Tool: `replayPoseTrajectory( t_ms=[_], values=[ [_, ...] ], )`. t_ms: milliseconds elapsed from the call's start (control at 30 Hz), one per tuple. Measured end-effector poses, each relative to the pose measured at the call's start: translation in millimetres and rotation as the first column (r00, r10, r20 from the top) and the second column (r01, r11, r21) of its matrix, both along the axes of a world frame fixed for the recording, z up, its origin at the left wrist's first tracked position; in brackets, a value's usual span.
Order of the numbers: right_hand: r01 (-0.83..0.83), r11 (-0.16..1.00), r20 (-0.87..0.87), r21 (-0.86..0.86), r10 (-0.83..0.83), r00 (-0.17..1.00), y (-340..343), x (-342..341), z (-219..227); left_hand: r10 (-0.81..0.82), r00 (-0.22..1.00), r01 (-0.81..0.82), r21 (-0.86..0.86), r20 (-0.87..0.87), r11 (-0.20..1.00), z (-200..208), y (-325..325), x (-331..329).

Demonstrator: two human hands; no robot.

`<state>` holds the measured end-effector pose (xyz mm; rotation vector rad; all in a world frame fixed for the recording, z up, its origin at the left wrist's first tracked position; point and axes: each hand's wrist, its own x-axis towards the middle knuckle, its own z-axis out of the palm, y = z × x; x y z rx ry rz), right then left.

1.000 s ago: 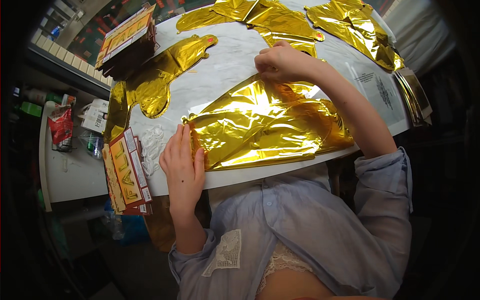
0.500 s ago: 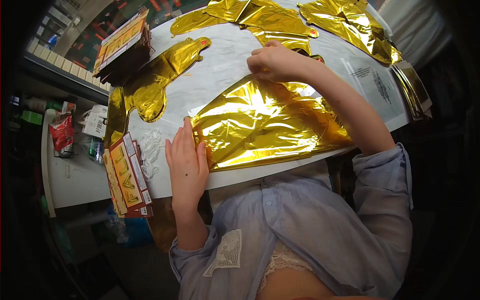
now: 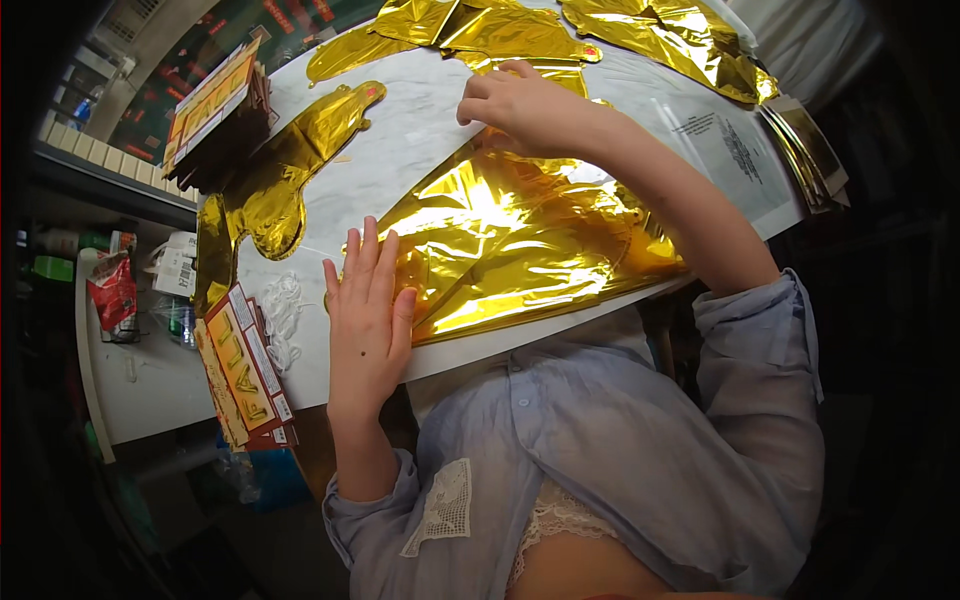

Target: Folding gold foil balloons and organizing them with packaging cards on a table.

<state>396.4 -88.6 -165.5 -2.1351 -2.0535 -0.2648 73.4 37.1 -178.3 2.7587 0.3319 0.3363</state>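
Note:
A large gold foil balloon (image 3: 520,240), flat and folded, lies along the table's near edge. My left hand (image 3: 366,310) rests on its left end, fingers stretched and slightly apart, with a bit of gold foil showing beyond the little finger. At the balloon's far edge my right hand (image 3: 525,112) has its fingers bent down onto the foil. They seem to grip the edge, though the fingertips are partly hidden. Another flat gold foil balloon (image 3: 275,205) lies to the left, and more gold foil balloons (image 3: 480,28) lie along the far side.
Printed cards stand in a stack (image 3: 215,125) at the far left. More cards (image 3: 245,370) overhang the near left edge, beside white string (image 3: 282,320). A clear plastic bag (image 3: 725,150) and further cards (image 3: 805,150) are at the right. A side shelf holds a red packet (image 3: 113,290).
My left hand has slid onto the balloon's left end, and its fingers have spread. My right hand stays at the far edge, its fingers slightly less tightly curled. The view has shifted a little.

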Motion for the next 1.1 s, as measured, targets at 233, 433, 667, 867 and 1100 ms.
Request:
replayPoseTrajectory(
  t_ms=[233, 433, 667, 867, 1100],
  values=[
    [0.075, 0.991, -0.071, 0.111, -0.067, 0.995, -106, -94, 39, -0.040, 0.992, 0.054, -0.109, 0.120, 0.993, 2, 12, -26],
    [0.626, 0.752, -0.424, 0.207, -0.507, 0.750, -194, -135, -2, -0.070, 0.997, 0.073, -0.097, 0.034, 0.993, -7, 11, -24],
    [0.641, 0.687, -0.467, 0.342, -0.468, 0.750, -226, -148, -38, -0.059, 0.998, 0.058, -0.056, -0.002, 0.997, -17, 20, -23],
    [0.615, 0.720, -0.468, 0.321, -0.444, 0.765, -228, -137, -48, 0.073, 0.996, -0.071, -0.044, 0.054, 0.996, -14, 30, -38],
    [0.597, 0.729, -0.495, 0.335, -0.403, 0.770, -220, -145, -39, 0.143, 0.980, -0.137, -0.057, 0.138, 0.989, 1, 31, -53]
  ],
)
